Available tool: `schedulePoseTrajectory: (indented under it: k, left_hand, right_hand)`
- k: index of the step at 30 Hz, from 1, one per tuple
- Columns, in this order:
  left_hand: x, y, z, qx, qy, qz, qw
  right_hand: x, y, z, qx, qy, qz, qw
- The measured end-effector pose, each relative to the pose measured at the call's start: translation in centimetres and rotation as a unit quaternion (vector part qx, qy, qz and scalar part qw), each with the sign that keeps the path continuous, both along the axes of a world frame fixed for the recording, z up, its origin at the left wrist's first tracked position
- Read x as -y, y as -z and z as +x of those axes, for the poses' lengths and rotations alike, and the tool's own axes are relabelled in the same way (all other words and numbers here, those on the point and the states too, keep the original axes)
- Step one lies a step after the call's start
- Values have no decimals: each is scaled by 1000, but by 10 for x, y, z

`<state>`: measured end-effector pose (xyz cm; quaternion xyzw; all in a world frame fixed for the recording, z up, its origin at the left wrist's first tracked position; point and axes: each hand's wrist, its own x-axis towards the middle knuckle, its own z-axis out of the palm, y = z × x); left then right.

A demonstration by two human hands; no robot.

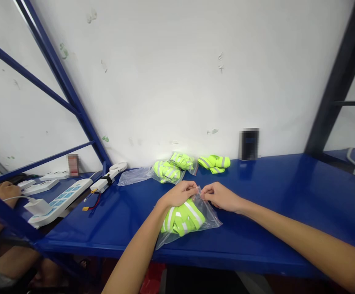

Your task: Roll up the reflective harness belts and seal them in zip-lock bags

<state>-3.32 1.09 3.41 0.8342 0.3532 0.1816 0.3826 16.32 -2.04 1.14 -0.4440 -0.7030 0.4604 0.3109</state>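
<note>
Left and right as the worker faces the wall (165,81): bagged bundle (183,220) near table (272,192) front edge, left hand (181,192) and right hand (222,197) at its far side; behind, two more bagged bundles (166,170), loose bundle (214,162) just right, upright object (249,143) farther right; leftward, plastic bag (134,177), wired pack (102,183), power strip (63,203)

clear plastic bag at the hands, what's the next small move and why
Perhaps hold the clear plastic bag steady with the left hand and slide the right hand along its far edge, pressing: both hands are at that edge, and the yellow-green reflective bundle lies inside. Whether the edge is sealed is unclear.
</note>
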Motion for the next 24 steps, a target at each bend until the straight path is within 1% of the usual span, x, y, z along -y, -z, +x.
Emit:
schedulePoseTrajectory:
  k: [4, 10, 18, 24]
  left_hand:
    - [-1, 0, -1, -3, 17, -29, 999]
    - [-3, 3, -3, -9, 8, 14, 1000]
    - [-4, 5, -4, -13, 4, 2, 1000]
    - [-6, 7, -6, -16, 6, 3, 1000]
  right_hand:
    - [1, 0, -2, -3, 7, -11, 1000]
    - [3, -4, -1, 18, 0, 16, 1000]
    - [1, 3, 1, 28, 1, -6, 1000]
    - [2, 2, 0, 22, -9, -4, 1000]
